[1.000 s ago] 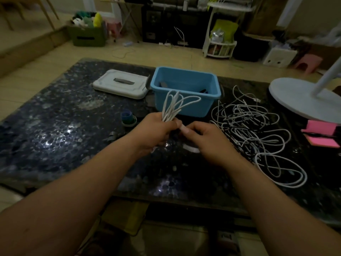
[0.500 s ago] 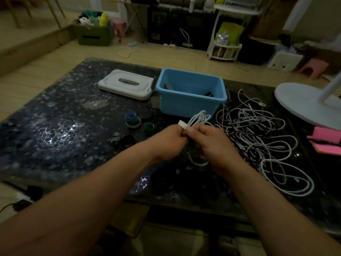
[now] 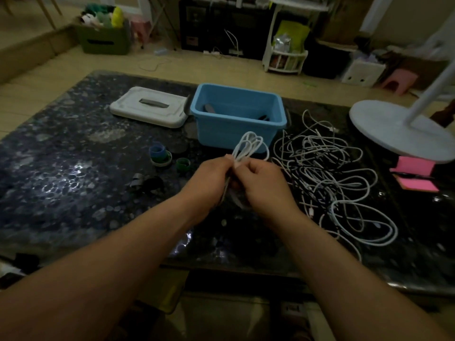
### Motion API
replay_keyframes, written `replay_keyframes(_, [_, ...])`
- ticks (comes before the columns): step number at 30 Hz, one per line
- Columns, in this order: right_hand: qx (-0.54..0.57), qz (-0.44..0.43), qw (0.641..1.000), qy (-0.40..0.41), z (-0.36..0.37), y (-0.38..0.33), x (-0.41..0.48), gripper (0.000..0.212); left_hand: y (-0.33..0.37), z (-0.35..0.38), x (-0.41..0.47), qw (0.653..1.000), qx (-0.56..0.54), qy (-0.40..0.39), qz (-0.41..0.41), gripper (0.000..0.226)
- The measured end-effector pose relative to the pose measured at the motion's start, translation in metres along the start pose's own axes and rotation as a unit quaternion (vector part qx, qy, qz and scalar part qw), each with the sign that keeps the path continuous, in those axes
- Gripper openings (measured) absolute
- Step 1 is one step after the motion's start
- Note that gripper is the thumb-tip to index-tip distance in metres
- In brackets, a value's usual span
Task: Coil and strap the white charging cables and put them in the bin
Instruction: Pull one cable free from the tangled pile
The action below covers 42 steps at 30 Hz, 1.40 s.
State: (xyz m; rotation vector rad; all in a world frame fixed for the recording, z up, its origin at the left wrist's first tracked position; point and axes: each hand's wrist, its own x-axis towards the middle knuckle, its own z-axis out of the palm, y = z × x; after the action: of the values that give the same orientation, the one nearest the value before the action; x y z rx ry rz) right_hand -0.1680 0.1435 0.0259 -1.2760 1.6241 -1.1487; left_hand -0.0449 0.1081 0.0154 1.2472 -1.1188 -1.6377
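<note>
One coiled white cable is gripped at its bunched end by both hands, left hand and right hand curled round it, just before one blue bin. One tangled cable pile is laid right; strands can't be counted. One white lid and one green strap roll are seen left.

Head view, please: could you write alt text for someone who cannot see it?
The left hand and right hand grip a looped cable before a blue bin on a dark table. Loose cables lie tangled to the right.
</note>
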Motion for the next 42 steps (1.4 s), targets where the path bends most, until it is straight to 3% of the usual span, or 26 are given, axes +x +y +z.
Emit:
replay_keyframes(5, [0.033,0.042,0.998,0.021,0.006,0.008,0.000,0.044,0.002,0.002,-0.004,0.998,0.035,0.029,0.034,0.042])
replay_keyframes(9, [0.033,0.049,0.998,0.021,0.003,0.012,0.002,0.036,0.005,0.005,-0.004,0.999,-0.013,0.032,0.017,0.037])
replay_keyframes(13, [0.055,0.029,0.998,0.015,0.006,0.014,0.000,0.031,0.006,0.006,-0.005,0.997,-0.030,0.068,0.017,0.034])
replay_keyframes(23, [0.085,0.000,0.996,0.018,0.013,0.011,-0.010,0.028,0.008,0.001,-0.003,0.994,0.011,0.061,0.093,0.010])
replay_keyframes(32, [0.137,0.001,0.990,0.040,0.009,0.012,-0.004,0.023,0.012,-0.003,-0.007,0.985,0.067,0.038,0.152,0.046])
replay_keyframes(38, [0.141,-0.016,0.989,0.047,-0.005,0.010,-0.002,0.017,0.009,0.003,-0.010,0.983,0.097,0.020,0.155,0.032])
replay_keyframes(42, [0.135,-0.027,0.990,0.012,-0.002,0.011,-0.004,0.018,0.011,0.001,-0.010,0.994,-0.011,0.021,0.104,0.030])
